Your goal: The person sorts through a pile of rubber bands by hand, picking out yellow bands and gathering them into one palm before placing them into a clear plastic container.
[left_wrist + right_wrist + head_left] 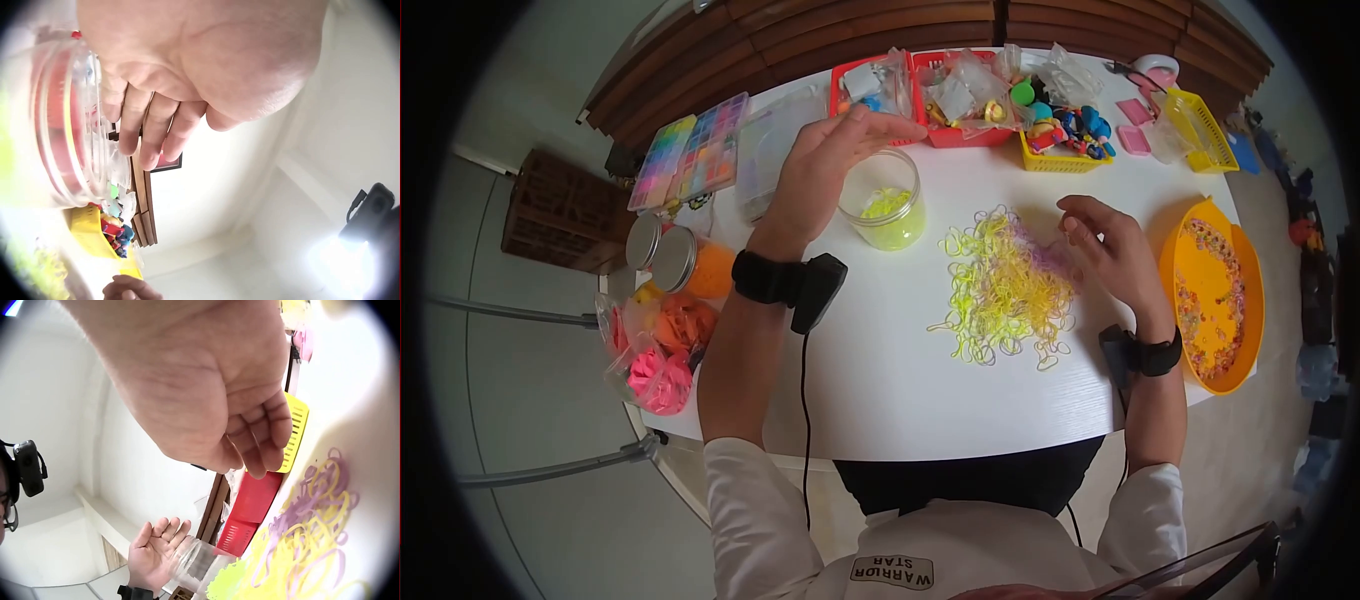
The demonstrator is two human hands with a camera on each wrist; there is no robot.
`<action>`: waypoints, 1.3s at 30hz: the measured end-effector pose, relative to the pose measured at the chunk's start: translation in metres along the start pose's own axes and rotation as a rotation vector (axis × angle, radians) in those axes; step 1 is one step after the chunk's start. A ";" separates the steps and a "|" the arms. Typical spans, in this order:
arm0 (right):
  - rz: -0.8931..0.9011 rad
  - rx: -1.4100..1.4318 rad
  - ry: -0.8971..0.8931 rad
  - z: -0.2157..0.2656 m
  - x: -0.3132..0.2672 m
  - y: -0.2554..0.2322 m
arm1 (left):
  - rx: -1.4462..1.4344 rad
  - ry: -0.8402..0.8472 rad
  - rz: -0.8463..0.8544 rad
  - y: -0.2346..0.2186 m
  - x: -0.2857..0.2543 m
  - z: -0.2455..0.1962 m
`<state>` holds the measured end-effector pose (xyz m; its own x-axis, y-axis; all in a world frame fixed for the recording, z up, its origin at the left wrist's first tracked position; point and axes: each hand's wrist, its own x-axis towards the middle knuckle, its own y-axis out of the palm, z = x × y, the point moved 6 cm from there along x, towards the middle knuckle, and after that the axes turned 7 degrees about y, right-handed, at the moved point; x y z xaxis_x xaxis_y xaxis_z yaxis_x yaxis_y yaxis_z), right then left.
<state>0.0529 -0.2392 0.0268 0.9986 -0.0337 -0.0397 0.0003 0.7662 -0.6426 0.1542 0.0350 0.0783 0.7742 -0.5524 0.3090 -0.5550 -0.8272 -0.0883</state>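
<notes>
My left hand point(820, 165) is raised beside the rim of a clear round jar point(905, 215), its fingers straight and nothing in it. Bright yellow-green rubber bands point(887, 208) fill the lower part of the jar. To the right of the jar, a loose heap of rubber bands point(1005, 295) lies on the white table, yellow-green at its left, yellow in the middle and purple at the upper right. Over the purple edge of the heap hovers my right hand point(1115, 250), fingers loosely bent; its palm looks bare in the right wrist view.
Two red baskets point(968, 138) and a yellow basket point(1065, 160) of small items line the back. An orange tray point(1250, 330) of beads stands at the right. Lidded jars point(672, 262), bagged pink items point(658, 380) and a compartment box point(710, 150) are at the left.
</notes>
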 end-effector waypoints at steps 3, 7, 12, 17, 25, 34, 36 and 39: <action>0.041 -0.031 0.016 0.004 0.000 0.001 | -0.030 -0.009 -0.010 -0.004 0.000 0.001; 0.127 -0.076 -0.106 0.012 -0.008 0.007 | -0.029 0.042 -0.107 -0.002 -0.003 0.001; 0.328 -0.123 -0.225 0.019 -0.016 0.020 | 0.086 0.099 -0.056 0.002 -0.005 -0.007; 0.366 -0.245 -0.278 0.023 -0.021 0.026 | -0.023 0.086 0.043 0.005 -0.009 -0.012; 0.280 -0.367 -0.253 0.009 -0.017 0.019 | 0.821 0.196 0.149 0.029 -0.022 -0.014; 0.125 -0.421 -0.208 -0.003 -0.011 -0.001 | 1.002 0.275 0.245 0.026 -0.021 -0.007; 0.103 -0.426 -0.175 -0.006 -0.010 -0.003 | 1.027 0.184 0.303 0.022 -0.023 -0.007; 0.120 -0.422 -0.184 -0.003 -0.012 0.001 | 1.076 0.212 0.300 0.020 -0.026 -0.008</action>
<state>0.0405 -0.2402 0.0241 0.9830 0.1826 -0.0204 -0.0983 0.4287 -0.8981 0.1203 0.0333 0.0757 0.5302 -0.7990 0.2836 -0.0803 -0.3803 -0.9214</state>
